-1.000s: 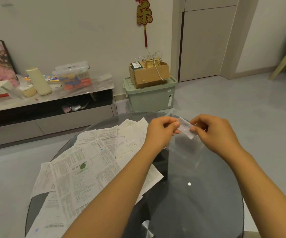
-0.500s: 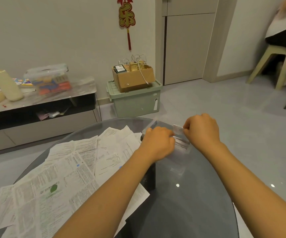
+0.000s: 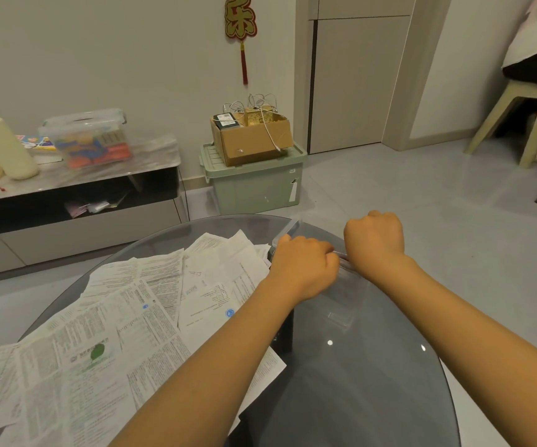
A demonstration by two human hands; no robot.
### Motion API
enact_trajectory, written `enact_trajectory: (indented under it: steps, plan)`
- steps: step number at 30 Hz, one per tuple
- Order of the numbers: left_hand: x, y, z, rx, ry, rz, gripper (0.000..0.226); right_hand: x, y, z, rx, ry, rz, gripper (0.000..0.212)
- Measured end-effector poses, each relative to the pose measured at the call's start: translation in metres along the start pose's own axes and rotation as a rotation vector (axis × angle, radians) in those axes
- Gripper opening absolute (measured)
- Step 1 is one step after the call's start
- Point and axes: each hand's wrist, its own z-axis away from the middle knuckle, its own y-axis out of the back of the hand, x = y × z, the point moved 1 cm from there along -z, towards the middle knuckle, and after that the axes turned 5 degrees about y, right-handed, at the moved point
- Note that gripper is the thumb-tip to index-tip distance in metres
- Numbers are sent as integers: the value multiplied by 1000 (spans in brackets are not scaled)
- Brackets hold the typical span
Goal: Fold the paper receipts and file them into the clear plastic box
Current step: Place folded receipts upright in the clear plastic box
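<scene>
I see both hands over the clear plastic box (image 3: pixel 341 298), which sits on the round glass tabletop (image 3: pixel 373 382) toward its far edge, right of the paper. The left hand (image 3: pixel 305 266) is curled into a loose fist, knuckles up, at the box's near left rim; I cannot tell whether its fingers pinch anything, since they are turned away from me. The right hand (image 3: pixel 375 241) is likewise curled, back of the hand toward the camera, above the box's far right side. A thin pale edge shows between the two fists, but it is too small for me to say whether it is a receipt or the box rim. The box is transparent and hard to read; its lid appears tilted up at the far side.

The loose receipts (image 3: pixel 138 321) lie in an overlapping heap across the left half of the tabletop, reaching its near left edge, one sheet with a green leaf logo. My left forearm crosses over the heap's right margin.
</scene>
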Motion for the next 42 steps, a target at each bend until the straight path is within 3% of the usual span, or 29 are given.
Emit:
enact_trajectory:
  steps: [3,11,15,19,24,30,36,39,42]
  plan:
    - [0,0,0,12,-2,3,61,3,-1,1,14,-11,8,10]
    - [0,2,3,-2,22,69,61,7,-11,-9,26,-78,-21,18]
    - [-3,16,14,-2,51,134,58,12,-14,1,151,-112,-237,20]
    - [-1,33,42,106,55,188,40,3,-1,27,288,-79,-561,19]
    - [-3,60,98,196,155,231,32,-29,18,61,328,-13,-860,15]
    - [-24,69,175,102,411,177,32,-76,15,107,284,137,-990,12]
    - [-50,56,221,-10,579,-15,36,-107,-7,128,133,245,-1003,11]
    - [-57,47,228,-89,616,-131,36,-116,-13,129,76,266,-1012,10]
    - [-56,39,225,-158,546,-161,36,-119,-16,129,54,271,-1002,9]
